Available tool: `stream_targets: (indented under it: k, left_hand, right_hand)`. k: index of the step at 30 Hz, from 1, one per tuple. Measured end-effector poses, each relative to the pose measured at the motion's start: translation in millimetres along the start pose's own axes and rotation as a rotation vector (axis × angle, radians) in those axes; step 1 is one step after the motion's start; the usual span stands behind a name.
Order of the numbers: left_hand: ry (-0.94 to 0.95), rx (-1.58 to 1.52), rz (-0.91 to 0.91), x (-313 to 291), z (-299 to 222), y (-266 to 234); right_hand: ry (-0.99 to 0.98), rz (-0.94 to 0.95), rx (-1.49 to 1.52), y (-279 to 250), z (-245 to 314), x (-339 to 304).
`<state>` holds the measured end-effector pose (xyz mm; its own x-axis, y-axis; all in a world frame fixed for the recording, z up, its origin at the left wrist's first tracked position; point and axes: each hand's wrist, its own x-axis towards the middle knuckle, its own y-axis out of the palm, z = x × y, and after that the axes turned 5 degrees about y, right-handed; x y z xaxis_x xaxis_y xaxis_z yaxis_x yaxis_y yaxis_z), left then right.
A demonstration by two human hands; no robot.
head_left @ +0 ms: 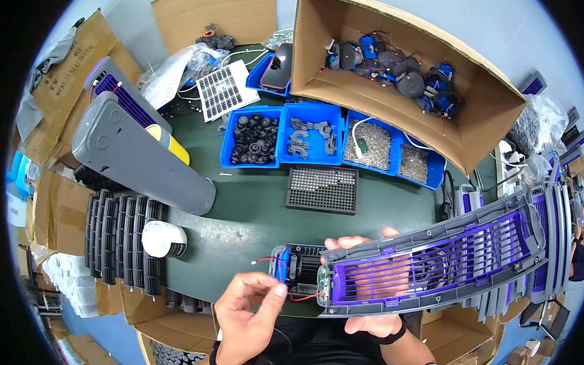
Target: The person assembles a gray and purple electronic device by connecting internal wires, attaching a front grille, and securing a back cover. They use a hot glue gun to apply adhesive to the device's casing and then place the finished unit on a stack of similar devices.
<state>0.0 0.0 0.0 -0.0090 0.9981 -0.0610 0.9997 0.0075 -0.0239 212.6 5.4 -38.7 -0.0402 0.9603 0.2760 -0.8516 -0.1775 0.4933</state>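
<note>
My left hand (249, 313) pinches a small blue-wrapped battery pack (282, 264) between thumb and fingers. A red wire with a white connector trails from the pack's left side. My right hand (372, 325) grips a long grey housing panel (431, 242) with a purple grille from beneath; its palm shows through the slats. On the panel's left end sits a small green circuit board (324, 283), and a red wire runs from there toward my left hand. Partly hidden behind the panel lies a grey housing part with a black ribbed cylinder (308, 268).
Blue bins (251, 162) of black knobs, grey clips and screws line the back, below a cardboard box (397, 106) of blue-and-black motor parts. A black perforated tray (322, 190) lies mid-table. At left are a tall grey casing (145, 155), a white jar (163, 240) and black ribbed cylinders (119, 241).
</note>
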Motion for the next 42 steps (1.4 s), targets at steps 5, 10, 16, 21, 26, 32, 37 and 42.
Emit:
stream_targets:
  k: [5,10,16,21,26,32,37,42]
  left_hand:
    - [0.244,0.191,-0.157,20,13,-8]
    - [0.323,-0.039,-0.039,34,16,1]
    - [0.163,-0.347,0.123,50,10,17]
    - [0.119,-0.286,0.261,57,11,9]
    - [-0.023,-0.324,0.365,66,-3,-6]
    - [-0.09,-0.21,0.466,66,-21,-15]
    - [0.269,0.17,0.463,61,-24,-2]
    - [0.464,0.347,0.482,63,-18,2]
  right_hand:
    - [0.017,-0.039,0.004,5,-2,-1]
    - [0.031,-0.054,-0.029,6,-2,-3]
    - [0.047,-0.064,-0.047,9,1,-3]
    - [0.051,-0.074,-0.048,10,2,-3]
    - [0.038,-0.034,-0.068,7,-1,-2]
    - [0.052,-0.033,-0.019,9,0,-2]
    - [0.019,0.014,-0.014,8,-1,0]
    - [0.025,0.023,-0.016,6,-1,0]
